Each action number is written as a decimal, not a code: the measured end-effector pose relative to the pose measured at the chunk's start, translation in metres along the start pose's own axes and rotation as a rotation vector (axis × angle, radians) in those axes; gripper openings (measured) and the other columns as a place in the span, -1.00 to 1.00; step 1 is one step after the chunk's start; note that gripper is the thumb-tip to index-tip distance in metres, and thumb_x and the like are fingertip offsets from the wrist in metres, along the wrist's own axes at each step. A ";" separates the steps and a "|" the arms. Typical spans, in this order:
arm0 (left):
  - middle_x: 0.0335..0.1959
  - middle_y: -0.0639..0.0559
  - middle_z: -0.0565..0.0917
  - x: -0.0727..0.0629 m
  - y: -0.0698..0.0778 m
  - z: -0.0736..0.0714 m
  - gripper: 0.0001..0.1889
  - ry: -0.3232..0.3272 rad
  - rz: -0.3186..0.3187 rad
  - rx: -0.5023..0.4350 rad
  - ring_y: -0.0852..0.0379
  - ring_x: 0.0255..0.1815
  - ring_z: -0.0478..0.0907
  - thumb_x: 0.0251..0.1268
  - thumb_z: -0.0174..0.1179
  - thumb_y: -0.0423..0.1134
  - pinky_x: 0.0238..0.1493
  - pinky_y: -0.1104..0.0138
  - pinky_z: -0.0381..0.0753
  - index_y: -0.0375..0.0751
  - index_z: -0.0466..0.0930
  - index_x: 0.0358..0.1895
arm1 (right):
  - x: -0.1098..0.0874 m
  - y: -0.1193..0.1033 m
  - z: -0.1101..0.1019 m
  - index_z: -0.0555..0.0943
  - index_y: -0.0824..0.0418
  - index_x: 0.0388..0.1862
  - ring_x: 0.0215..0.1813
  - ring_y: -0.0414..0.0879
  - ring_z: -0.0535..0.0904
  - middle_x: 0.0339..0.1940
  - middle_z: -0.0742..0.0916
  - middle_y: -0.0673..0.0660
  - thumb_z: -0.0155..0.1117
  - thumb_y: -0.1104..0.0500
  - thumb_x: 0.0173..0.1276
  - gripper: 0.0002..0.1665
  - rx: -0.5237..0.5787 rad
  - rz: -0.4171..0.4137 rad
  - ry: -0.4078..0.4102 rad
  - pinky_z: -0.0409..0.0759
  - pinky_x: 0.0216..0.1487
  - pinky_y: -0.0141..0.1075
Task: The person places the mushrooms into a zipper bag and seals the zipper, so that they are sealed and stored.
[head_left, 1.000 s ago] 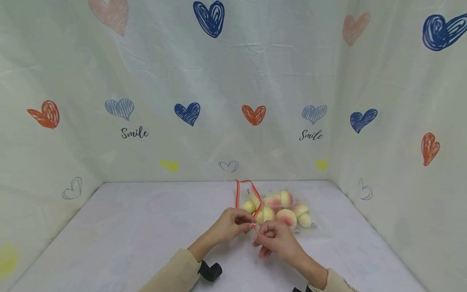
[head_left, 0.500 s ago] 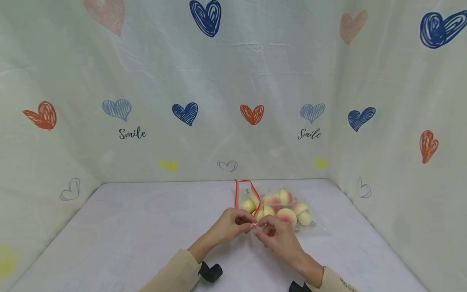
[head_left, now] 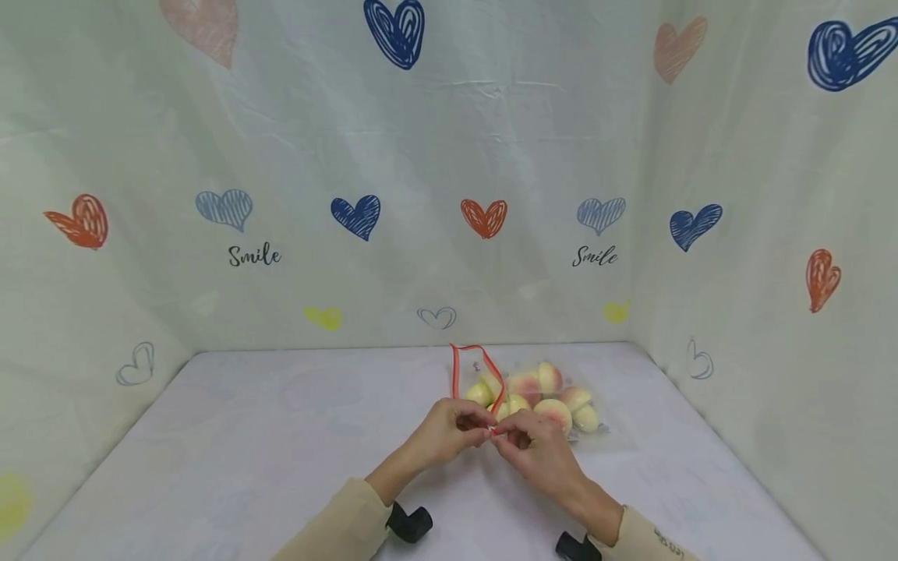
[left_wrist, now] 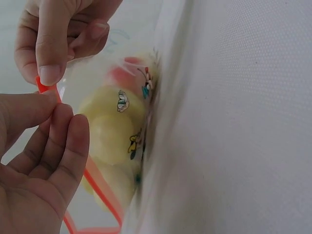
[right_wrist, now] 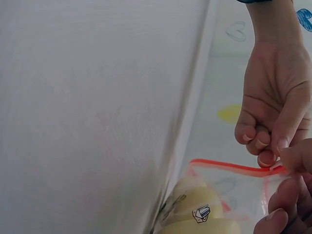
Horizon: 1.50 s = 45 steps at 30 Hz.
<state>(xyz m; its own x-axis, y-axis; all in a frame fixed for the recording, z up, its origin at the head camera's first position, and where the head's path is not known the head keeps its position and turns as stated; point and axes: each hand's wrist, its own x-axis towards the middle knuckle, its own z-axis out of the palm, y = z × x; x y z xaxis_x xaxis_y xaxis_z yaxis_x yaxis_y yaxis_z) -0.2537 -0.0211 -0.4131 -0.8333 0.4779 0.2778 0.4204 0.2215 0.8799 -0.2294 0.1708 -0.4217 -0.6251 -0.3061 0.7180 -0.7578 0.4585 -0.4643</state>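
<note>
A clear zip bag with a red zip strip lies toward the back of the table. Inside it are several yellow-and-pink fruits that look like peaches, and small cartoon prints show on the plastic. My left hand pinches the red strip between thumb and index finger. Close against it, my right hand pinches the same strip with thumb and index finger. In the left wrist view the right fingertips sit just above the left thumb on the strip. The exact spot under the fingertips is hidden.
The white tabletop stretches out on both sides of the bag. A pale curtain printed with hearts stands behind and at the sides. Black camera mounts hang under both wrists.
My right hand has come up to the strip beside the left fingertips, and its thumb and index finger have closed on it. Both hands then shift very slightly right; the bag barely moves.
</note>
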 end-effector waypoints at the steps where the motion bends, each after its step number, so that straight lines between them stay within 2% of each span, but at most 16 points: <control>1: -0.43 0.11 0.65 0.000 0.000 0.000 -0.85 0.003 0.002 0.000 0.25 -0.47 0.55 0.14 0.26 -0.49 -0.40 0.41 0.58 -0.19 0.70 -0.27 | 0.000 0.000 0.000 0.67 0.03 -0.43 -0.55 -0.33 0.39 -0.56 0.53 -0.20 0.48 0.40 -0.02 -0.71 0.001 -0.014 0.005 0.36 -0.54 -0.58; 6: -0.43 0.12 0.66 0.001 0.000 0.002 -0.85 0.015 0.007 0.010 0.24 -0.48 0.56 0.15 0.26 -0.48 -0.40 0.42 0.58 -0.17 0.71 -0.26 | 0.001 0.000 -0.002 0.64 0.00 -0.42 -0.58 -0.36 0.33 -0.53 0.54 -0.14 0.45 0.43 -0.04 -0.66 0.005 -0.065 0.022 0.27 -0.56 -0.62; 12: -0.42 0.12 0.67 0.001 -0.001 0.004 -0.85 0.025 0.011 0.017 0.24 -0.47 0.55 0.16 0.27 -0.45 -0.40 0.43 0.57 -0.15 0.71 -0.25 | 0.001 0.002 -0.002 0.64 0.01 -0.44 -0.57 -0.39 0.35 -0.51 0.58 -0.20 0.45 0.43 -0.02 -0.68 -0.006 -0.047 0.016 0.29 -0.55 -0.63; 27: -0.46 0.17 0.64 0.000 0.000 0.005 -0.89 0.033 0.039 0.096 0.30 -0.46 0.53 0.19 0.28 -0.38 -0.39 0.44 0.55 -0.09 0.70 -0.27 | 0.002 0.004 -0.003 0.64 0.02 -0.44 -0.57 -0.39 0.35 -0.51 0.60 -0.18 0.45 0.42 0.00 -0.69 0.027 -0.069 0.025 0.30 -0.56 -0.62; 31: -0.48 0.11 0.65 -0.001 0.002 0.004 -0.88 0.016 0.016 0.061 0.26 -0.52 0.56 0.19 0.27 -0.39 -0.46 0.44 0.55 -0.10 0.69 -0.26 | 0.003 0.005 -0.003 0.64 0.02 -0.44 -0.56 -0.40 0.34 -0.52 0.59 -0.18 0.45 0.42 0.00 -0.69 0.026 -0.077 0.024 0.29 -0.55 -0.62; 35: -0.46 -0.04 0.68 0.001 0.005 0.002 -0.89 0.000 0.008 0.025 0.22 -0.53 0.59 0.20 0.26 -0.41 -0.47 0.45 0.56 -0.14 0.69 -0.26 | 0.005 0.006 -0.004 0.64 0.02 -0.43 -0.56 -0.40 0.34 -0.51 0.59 -0.18 0.45 0.43 0.01 -0.69 0.029 -0.085 0.022 0.28 -0.55 -0.63; 39: -0.42 -0.14 0.69 0.003 0.007 0.000 -0.89 -0.003 0.010 0.041 0.27 -0.55 0.56 0.21 0.25 -0.42 -0.49 0.46 0.54 -0.14 0.69 -0.27 | 0.008 0.008 -0.004 0.64 0.03 -0.42 -0.57 -0.40 0.34 -0.51 0.59 -0.16 0.45 0.43 0.00 -0.69 0.035 -0.102 0.018 0.27 -0.55 -0.64; 45: -0.42 -0.13 0.69 0.006 0.004 -0.001 -0.83 0.004 0.046 0.091 0.34 -0.57 0.52 0.18 0.21 -0.47 -0.53 0.47 0.50 -0.12 0.69 -0.28 | 0.011 0.011 -0.005 0.63 0.01 -0.41 -0.55 -0.39 0.34 -0.50 0.59 -0.18 0.45 0.41 0.02 -0.69 0.023 -0.107 0.001 0.27 -0.52 -0.65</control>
<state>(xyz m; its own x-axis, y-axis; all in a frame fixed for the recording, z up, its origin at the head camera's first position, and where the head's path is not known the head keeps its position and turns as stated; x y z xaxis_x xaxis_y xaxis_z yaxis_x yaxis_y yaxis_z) -0.2574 -0.0181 -0.4075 -0.8133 0.4865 0.3190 0.4894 0.2756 0.8274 -0.2438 0.1763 -0.4165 -0.5400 -0.3514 0.7648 -0.8244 0.4037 -0.3967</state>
